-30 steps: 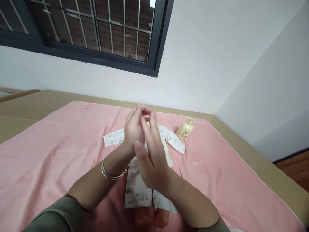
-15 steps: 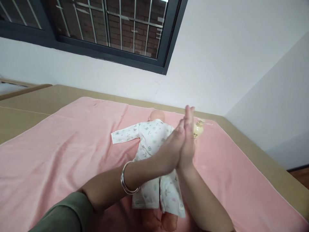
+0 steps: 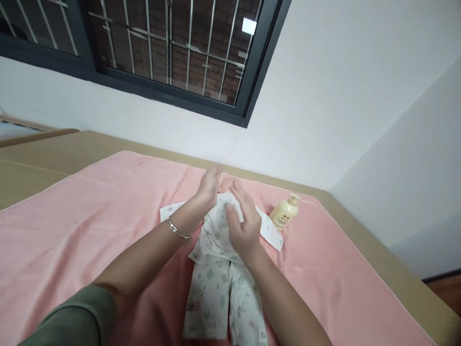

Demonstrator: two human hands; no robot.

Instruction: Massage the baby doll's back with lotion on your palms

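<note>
A baby doll in a white printed sleepsuit lies on its back on a pink blanket. My left hand, with a silver bangle on the wrist, reaches to the doll's head with fingers stretched out. My right hand rests flat on the doll's chest, fingers apart, holding nothing. The doll's head is mostly hidden behind my hands. A cream lotion bottle lies on the blanket just right of the doll's sleeve.
The blanket covers a tan bed surface set in a corner of white walls. A dark-framed barred window is above. Wooden floor shows at the far right.
My two hands, pressed palm to palm above the doll half a second ago, have separated and come down onto the doll's head and chest. The view shifted slightly.
</note>
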